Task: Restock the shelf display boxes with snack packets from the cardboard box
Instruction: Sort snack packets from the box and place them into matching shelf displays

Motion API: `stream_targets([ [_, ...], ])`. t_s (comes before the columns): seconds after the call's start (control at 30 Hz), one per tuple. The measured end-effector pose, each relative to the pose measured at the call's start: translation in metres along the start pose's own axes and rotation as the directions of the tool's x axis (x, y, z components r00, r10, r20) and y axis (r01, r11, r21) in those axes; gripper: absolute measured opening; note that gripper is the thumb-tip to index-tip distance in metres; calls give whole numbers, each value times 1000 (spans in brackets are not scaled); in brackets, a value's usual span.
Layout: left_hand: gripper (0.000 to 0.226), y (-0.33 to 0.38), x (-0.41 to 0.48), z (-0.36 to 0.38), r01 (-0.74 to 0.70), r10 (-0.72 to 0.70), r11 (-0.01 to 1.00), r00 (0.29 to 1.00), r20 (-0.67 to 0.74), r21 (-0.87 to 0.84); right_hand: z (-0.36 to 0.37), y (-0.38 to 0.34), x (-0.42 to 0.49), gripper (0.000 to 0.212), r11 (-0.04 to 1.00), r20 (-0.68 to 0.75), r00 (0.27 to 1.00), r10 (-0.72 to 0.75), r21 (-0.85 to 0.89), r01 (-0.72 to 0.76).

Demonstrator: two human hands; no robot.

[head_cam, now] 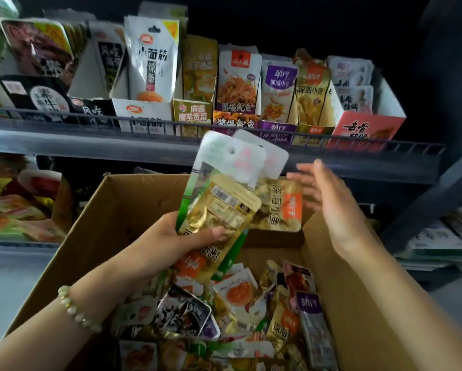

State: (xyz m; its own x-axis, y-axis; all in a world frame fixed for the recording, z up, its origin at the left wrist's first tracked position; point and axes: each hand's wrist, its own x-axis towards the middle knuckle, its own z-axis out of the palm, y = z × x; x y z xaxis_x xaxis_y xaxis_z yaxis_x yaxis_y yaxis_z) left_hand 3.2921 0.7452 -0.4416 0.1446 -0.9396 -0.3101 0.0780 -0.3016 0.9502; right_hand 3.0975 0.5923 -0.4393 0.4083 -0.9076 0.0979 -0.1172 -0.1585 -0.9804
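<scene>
Dim, dark background; blurred, bent edges; soft focus throughout.

On the shelf [63, 145], the white packet [150, 62] reads 小面筋 辣条, and the white box [141, 113] below it repeats 小面筋. The gold box [192, 113] reads 麻酱 魔芋贡菜. The orange packet [236, 89] and the orange box [235, 123] both read 酱爆鱿鱼. The purple packet [278, 84] reads 劲仔 深海小鱼. The red box [363, 127] reads 去骨. The gold packets [219, 210] gripped by the left hand [171, 236] show 深海小鱼, 劲仔 and a barcode label too blurred to read.
</scene>
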Motion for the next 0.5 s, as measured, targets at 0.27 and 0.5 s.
stream_targets([
  [0.27, 29, -6, 3, 10, -15, -11, 955, 996, -85, -298, 21, -3, -10, 38, 976, 249, 964, 87, 173, -133],
  [0.5, 31, -4, 7, 10, -131, 61, 916, 980, -191, -380, 3, -6, 4, 14, 807, -138, 977, 164, 588, -52],
])
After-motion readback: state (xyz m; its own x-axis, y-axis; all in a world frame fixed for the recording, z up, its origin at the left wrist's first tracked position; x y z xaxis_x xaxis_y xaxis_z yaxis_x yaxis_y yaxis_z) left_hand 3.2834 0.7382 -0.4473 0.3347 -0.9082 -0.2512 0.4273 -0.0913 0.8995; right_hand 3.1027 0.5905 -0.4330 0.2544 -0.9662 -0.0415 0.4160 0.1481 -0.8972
